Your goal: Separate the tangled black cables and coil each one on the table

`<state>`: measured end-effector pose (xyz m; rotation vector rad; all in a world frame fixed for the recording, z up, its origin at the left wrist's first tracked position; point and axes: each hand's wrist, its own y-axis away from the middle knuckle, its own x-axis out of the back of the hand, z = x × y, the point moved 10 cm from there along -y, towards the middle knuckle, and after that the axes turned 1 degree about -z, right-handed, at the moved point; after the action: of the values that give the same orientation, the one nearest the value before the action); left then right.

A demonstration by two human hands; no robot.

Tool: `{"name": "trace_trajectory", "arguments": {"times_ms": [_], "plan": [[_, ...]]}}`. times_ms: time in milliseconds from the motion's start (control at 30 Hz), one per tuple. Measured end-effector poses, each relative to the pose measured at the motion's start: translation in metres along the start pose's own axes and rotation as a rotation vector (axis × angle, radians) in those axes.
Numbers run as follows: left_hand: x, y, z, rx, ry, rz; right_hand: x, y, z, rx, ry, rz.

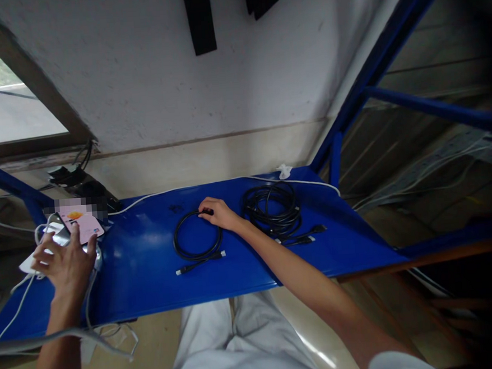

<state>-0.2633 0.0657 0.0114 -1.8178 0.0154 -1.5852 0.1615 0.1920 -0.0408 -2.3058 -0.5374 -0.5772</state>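
My right hand reaches forward onto the blue shelf and pinches the top of a small coiled black cable, whose two plug ends lie toward me. A larger bundle of black cables lies just to the right of that hand. My left hand rests at the shelf's left end on a silvery device, fingers spread over it. A pink card lies beside that hand.
A white cable runs along the back edge of the shelf, and more white leads trail off the left end. Blue rack posts rise at the right. A plastered wall stands behind, a window at far left.
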Motion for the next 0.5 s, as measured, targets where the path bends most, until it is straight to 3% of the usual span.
{"name": "trace_trajectory", "arguments": {"times_ms": [167, 267, 367, 500], "plan": [[-0.002, -0.003, 0.0, 0.009, -0.002, 0.012, -0.001, -0.001, 0.002, -0.004, 0.0, -0.003], [0.002, 0.003, 0.011, -0.009, 0.024, 0.022, -0.002, -0.001, 0.003, -0.005, -0.005, -0.005], [0.009, 0.01, 0.04, -0.079, 0.089, 0.037, -0.002, -0.002, 0.003, -0.003, -0.013, -0.005], [0.013, 0.018, 0.099, -0.202, 0.214, -0.004, -0.003, -0.002, 0.002, -0.007, -0.025, -0.008]]}}
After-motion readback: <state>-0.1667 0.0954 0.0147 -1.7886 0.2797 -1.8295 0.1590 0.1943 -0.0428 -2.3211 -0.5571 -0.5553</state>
